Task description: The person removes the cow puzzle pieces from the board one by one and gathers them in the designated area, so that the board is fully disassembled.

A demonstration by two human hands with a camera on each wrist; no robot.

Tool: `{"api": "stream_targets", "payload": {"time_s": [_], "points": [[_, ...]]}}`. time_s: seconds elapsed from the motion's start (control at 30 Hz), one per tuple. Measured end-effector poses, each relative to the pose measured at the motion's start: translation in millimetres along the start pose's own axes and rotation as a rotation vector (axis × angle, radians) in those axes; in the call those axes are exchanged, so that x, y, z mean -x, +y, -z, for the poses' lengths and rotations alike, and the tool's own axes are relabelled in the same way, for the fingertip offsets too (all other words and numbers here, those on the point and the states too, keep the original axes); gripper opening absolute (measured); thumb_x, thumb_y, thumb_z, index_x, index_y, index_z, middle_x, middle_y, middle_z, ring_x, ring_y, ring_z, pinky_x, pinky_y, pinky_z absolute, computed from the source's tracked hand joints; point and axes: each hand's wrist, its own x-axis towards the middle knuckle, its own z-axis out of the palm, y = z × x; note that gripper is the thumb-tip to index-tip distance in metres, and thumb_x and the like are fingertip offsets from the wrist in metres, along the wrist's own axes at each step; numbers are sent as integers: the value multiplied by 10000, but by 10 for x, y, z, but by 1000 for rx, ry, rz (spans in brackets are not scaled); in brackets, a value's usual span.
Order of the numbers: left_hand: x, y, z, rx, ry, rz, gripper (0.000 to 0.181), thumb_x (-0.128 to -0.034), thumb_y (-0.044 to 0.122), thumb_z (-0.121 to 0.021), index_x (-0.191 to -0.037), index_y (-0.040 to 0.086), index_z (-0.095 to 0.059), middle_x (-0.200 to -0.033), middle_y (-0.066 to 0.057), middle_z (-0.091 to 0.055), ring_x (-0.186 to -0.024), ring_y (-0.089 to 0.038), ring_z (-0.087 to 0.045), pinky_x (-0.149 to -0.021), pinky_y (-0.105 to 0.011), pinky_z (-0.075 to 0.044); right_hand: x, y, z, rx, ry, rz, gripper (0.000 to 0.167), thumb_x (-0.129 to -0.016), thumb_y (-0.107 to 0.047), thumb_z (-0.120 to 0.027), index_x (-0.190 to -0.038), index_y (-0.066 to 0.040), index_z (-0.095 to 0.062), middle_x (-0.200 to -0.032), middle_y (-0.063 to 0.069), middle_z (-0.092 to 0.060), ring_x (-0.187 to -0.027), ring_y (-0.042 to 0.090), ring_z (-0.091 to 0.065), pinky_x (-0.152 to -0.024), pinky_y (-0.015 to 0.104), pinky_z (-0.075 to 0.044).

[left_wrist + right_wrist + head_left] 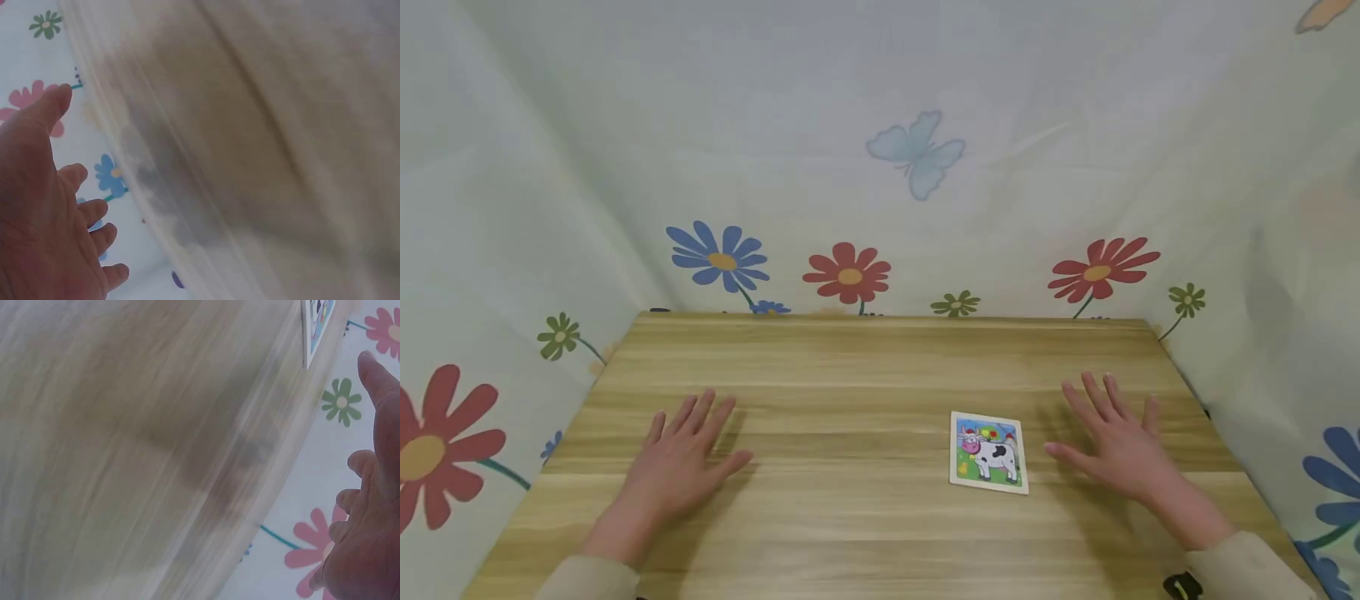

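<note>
Though between hands (676, 468) (1122, 450), card (988, 452) well inside table edges (887, 322)

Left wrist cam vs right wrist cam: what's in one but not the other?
Only left wrist: the left hand, fingers spread, and a blue flower with a yellowish centre.

Only right wrist: the right hand and part of the picture card, cut off by the top edge.

Both: the wooden tabletop and the flowered cloth, with pink and green flowers.
</note>
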Motion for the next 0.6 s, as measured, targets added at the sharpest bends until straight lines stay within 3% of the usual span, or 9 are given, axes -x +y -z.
{"api": "stream_targets", "payload": {"time_s": [0.37,0.6], "points": [[-412,390,119,3,-17,-121,843,-845,709,-448,-1511,239,-229,-1562,-86,-146,-1413,-338,-128,-1066,-614,-65,-75,-144,-26,-10,-17,53,936,-792,-739,-499,-1517,-224,-204,-1575,84,-65,-1427,289,51,-1010,582,195],[-592,637,142,25,-9,-181,863,-820,744,-440,-1502,244,-264,-1552,-66,-201,-1416,-310,-138,-1077,-590,-100,-146,-269,-54,-54,-14,104,940,-789,-739,-502,-1512,-205,-226,-1572,82,-96,-1430,301,-8,-1040,571,159]]}}
